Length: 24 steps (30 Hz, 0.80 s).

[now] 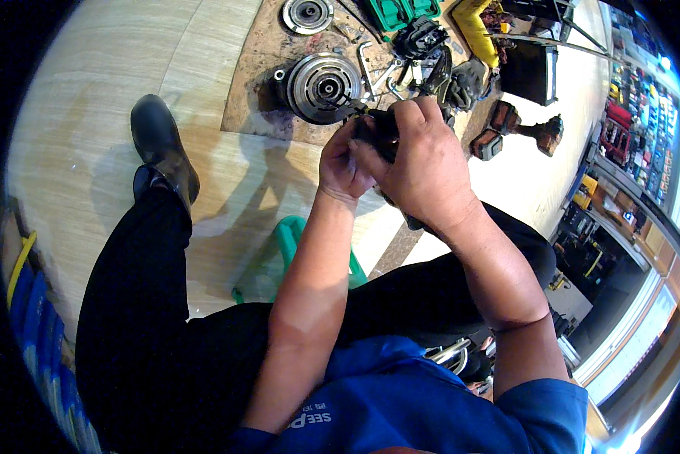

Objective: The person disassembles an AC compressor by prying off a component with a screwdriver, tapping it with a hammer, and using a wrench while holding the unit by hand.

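Head view: both hands up in front of the person, above the lap. Left hand [344,163] pinches one end of a small black part [378,130]; right hand [423,170] is wrapped round it, fingers closed. Part looks rigid, prob. metal, maybe greasy; best gripped by the body w/ fingertips at the end. On the cardboard sheet [245,98] beyond: round pulley-like unit [321,87] near its front edge, wrenches [374,72], a disc [307,13] at far edge. Cordless drill [525,129] on floor to the right. Green stool [294,242] below.
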### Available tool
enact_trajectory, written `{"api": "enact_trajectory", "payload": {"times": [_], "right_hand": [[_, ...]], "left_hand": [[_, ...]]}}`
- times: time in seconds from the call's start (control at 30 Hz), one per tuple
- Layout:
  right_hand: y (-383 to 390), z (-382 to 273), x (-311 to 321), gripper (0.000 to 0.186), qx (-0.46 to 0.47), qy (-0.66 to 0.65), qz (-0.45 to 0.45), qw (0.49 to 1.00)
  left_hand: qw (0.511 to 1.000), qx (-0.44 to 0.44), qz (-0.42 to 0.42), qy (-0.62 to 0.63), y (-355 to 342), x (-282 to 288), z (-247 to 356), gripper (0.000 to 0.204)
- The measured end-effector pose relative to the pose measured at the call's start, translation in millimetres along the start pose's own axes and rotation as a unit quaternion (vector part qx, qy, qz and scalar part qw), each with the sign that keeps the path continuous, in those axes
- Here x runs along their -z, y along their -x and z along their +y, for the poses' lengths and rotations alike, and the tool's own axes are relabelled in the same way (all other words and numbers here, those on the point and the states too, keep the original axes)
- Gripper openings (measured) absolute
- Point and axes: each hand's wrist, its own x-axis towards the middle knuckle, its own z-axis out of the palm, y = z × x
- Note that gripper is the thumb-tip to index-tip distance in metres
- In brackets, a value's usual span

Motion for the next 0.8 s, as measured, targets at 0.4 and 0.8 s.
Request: {"api": "enact_trajectory", "payload": {"times": [0.4, 0.8], "right_hand": [[-1.7, 6.4, 1.7, 0.042, 0.025, 0.002, -0.011, 1.000], [-2.5, 4.8, 2.9, 0.042, 0.030, -0.008, -0.016, 0.999]], "left_hand": [[0.999, 0.020, -0.020, 0.019, -3.5, -2.9, -1.2, 0.038], [0.999, -0.007, -0.020, -0.043, -2.3, -1.7, 0.9, 0.039]]}}
